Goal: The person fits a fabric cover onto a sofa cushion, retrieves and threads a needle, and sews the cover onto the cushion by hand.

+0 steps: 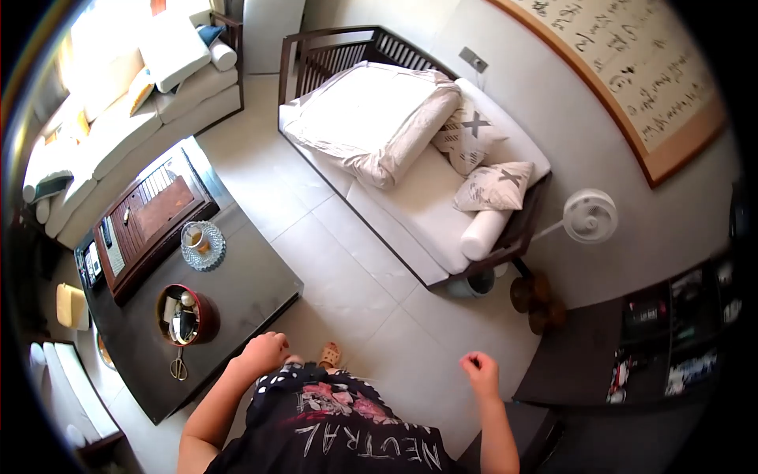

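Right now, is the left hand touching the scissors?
Apart: the head view shows dark tabletop between the left hand and the scissors.

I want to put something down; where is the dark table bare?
In the picture, right of the glass dish and red-rimmed container, the dark table is bare to its edge; a smaller patch lies beside the scissors. Crowded: around the tray.

framed calligraphy (624, 75), white fan (590, 216), two patterned cushions (493, 187) on sofa (404, 215)

Glare bleaches the upper left; edges bend.
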### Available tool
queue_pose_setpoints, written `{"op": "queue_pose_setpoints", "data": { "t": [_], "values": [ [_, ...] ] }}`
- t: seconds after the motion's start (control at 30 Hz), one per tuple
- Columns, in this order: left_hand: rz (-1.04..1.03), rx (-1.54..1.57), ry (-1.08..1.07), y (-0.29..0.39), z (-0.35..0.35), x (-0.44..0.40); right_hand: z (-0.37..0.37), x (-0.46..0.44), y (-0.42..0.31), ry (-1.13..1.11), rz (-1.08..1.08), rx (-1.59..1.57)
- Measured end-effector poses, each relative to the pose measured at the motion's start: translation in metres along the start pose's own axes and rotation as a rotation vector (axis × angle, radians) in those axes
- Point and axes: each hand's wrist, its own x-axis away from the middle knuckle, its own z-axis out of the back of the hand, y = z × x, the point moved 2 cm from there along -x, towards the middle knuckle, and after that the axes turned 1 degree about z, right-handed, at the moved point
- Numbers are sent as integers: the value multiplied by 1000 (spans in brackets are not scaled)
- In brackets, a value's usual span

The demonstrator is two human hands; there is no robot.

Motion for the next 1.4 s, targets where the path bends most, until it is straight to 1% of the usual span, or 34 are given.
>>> {"op": "queue_pose_setpoints", "data": {
  "t": [0.07, 0.13, 0.17, 0.23, 0.27, 0.3, 0.33, 0.37, 0.43, 0.47, 0.53, 0.6, 0.67, 0.73, 0.77, 0.8, 0.83, 0.87, 0.93, 0.97, 1.0, 1.03, 1.13, 1.17, 1.27, 1.3, 1.4],
  "values": [
    [-31, 122, 3, 24, 23, -35, 1, -79, -34, -47, 82, 45],
    [35, 201, 35, 40, 36, -68, -5, -159, -75, -93, 180, 88],
    [36, 209, 75, 38, 34, -88, -10, -197, -92, -130, 241, 112],
    [106, 253, 138, 37, 36, -129, -16, -277, -125, -56, 478, 357],
    [130, 294, 179, 34, 36, -151, -14, -317, -142, -16, 609, 439],
    [175, 347, 203, 31, 37, -172, -12, -353, -160, 0, 677, 469],
    [217, 400, 227, 28, 39, -198, -7, -391, -174, 3, 629, 458],
    [257, 461, 244, 26, 39, -227, -4, -425, -196, 34, 642, 451],
    [277, 524, 293, 26, 48, -285, 2, -489, -231, 67, 733, 593],
    [280, 555, 325, 30, 56, -316, 1, -518, -245, 44, 699, 573],
    [237, 575, 391, 37, 68, -375, -3, -578, -265, -15, 714, 693],
    [281, 677, 333, 49, 80, -431, -18, -631, -281, -72, 838, 824],
    [237, 782, 397, 54, 72, -491, -26, -680, -288, -92, 924, 952],
    [259, 930, 356, 54, 50, -556, -36, -734, -293, -68, 990, 1067],
    [307, 964, 360, 58, 47, -583, -46, -757, -297, -45, 900, 1120],
    [358, 1001, 362, 63, 43, -611, -64, -781, -298, -115, 876, 1055],
    [386, 986, 426, 65, 26, -643, -86, -804, -294, -189, 847, 993],
    [380, 1078, 560, 72, 33, -660, -108, -822, -284, -263, 806, 930],
    [470, 1174, 654, 75, 16, -712, -178, -847, -245, -528, 776, 873],
    [513, 1175, 722, 77, 2, -735, -218, -841, -235, -691, 943, 906],
    [554, 1173, 790, 79, -12, -756, -248, -850, -206, -807, 913, 997],
    [595, 1167, 869, 76, -18, -774, -280, -847, -187, -887, 944, 990],
    [579, 1522, 619, 66, -9, -797, -340, -853, -147, -1074, 1001, 1025],
    [548, 1343, 594, 59, -1, -798, -353, -857, -135, -1127, 1014, 1041],
    [263, 1175, 1082, 47, 15, -805, -370, -882, -109, -1253, 846, 1012],
    [154, 1055, 1210, 40, 18, -809, -370, -888, -104, -1145, 866, 875],
    [97, 1077, 1009, 28, 29, -814, -366, -906, -93, -1151, 672, 648]
  ]
}}
